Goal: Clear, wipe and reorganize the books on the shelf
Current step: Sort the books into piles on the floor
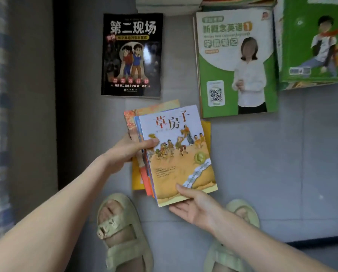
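Judging by the piles around, this is the clearing step; a stack of books [176, 146] is held over the floor [262, 154], near the person's feet; the left grip [123, 152] curls round its left edge, thumb on the top cover; the right grip [193, 207] pinches the near corner, thumb above, fingers beneath; next it likely wants a bare floor patch to lie flat; counted: at least four books in hand, one black book [131, 54], a green-and-white pile [234, 63], a green pile [317, 36]

Over the grey floor [262, 163], the left hand [125, 152] gripped a small stack of books [176, 154] by its edge; the right hand [195, 207] supported the bottom corner, thumb on the cover. A black book [131, 55] lay beyond.
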`<action>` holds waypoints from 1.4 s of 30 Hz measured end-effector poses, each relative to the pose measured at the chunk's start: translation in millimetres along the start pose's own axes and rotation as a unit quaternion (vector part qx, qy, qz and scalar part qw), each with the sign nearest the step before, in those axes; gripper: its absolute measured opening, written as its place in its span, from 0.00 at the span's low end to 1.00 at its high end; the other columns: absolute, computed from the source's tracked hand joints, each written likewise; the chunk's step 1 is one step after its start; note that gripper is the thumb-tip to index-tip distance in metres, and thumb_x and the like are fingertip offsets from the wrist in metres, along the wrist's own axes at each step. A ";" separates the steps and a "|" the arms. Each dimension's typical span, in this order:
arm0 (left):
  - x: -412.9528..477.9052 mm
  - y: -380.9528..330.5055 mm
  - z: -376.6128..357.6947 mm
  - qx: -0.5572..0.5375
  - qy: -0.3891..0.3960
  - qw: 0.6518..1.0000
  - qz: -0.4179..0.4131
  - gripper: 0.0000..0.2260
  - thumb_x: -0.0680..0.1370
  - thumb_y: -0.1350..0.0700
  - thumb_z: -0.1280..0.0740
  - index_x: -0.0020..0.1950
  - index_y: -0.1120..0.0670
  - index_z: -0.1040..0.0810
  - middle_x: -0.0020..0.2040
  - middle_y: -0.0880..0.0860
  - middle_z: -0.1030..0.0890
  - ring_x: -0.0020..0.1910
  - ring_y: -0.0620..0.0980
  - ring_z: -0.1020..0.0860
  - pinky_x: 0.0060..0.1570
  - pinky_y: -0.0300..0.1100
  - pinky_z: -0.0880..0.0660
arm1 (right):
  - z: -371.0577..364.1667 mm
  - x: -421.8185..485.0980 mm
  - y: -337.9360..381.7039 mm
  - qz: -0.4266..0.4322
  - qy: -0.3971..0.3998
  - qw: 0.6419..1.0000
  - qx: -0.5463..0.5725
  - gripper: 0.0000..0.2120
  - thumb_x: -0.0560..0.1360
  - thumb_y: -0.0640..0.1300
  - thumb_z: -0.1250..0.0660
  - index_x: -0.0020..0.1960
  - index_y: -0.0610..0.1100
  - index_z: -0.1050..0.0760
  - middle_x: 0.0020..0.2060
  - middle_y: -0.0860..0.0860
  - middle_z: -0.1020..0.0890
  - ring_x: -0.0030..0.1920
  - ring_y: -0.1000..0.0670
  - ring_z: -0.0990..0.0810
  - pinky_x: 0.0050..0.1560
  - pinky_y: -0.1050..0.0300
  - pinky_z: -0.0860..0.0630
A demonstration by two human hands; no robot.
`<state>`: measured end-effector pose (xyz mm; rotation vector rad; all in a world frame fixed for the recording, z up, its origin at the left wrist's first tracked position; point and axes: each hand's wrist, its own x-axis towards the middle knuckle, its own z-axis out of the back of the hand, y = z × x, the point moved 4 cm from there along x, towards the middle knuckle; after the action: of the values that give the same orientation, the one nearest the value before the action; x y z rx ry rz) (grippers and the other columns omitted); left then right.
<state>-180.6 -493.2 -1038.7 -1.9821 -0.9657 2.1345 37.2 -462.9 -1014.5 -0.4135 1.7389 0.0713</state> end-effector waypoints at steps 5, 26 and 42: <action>16.8 -10.6 23.1 0.293 -0.038 0.951 0.093 0.20 0.66 0.34 0.29 0.44 0.49 0.22 0.41 0.47 0.19 0.39 0.47 0.22 0.39 0.40 0.25 | 12.3 -7.8 27.0 -0.130 0.008 0.885 -0.447 0.18 0.80 0.54 0.40 0.43 0.40 0.23 0.34 0.45 0.16 0.37 0.48 0.17 0.43 0.53 0.20; 38.6 -65.4 10.1 0.461 -0.012 0.887 0.024 0.22 0.72 0.42 0.29 0.43 0.63 0.17 0.38 0.56 0.15 0.32 0.50 0.19 0.37 0.39 0.19 | -4.0 -5.2 172.3 0.393 -0.097 0.705 -0.582 0.13 0.74 0.47 0.29 0.57 0.46 0.21 0.54 0.52 0.17 0.54 0.51 0.19 0.58 0.50 0.23; 19.3 -1.4 20.0 0.136 -0.202 0.969 -0.041 0.14 0.73 0.53 0.26 0.48 0.62 0.25 0.37 0.55 0.22 0.34 0.51 0.22 0.45 0.47 0.20 | 191.0 -46.1 222.0 0.283 -0.196 0.849 -0.400 0.16 0.73 0.44 0.31 0.58 0.39 0.23 0.48 0.42 0.15 0.48 0.42 0.16 0.48 0.50 0.20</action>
<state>-202.6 -491.1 -1055.5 -1.3909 -0.7275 2.5156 154.0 -192.9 -1050.8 -0.4247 1.2985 1.2573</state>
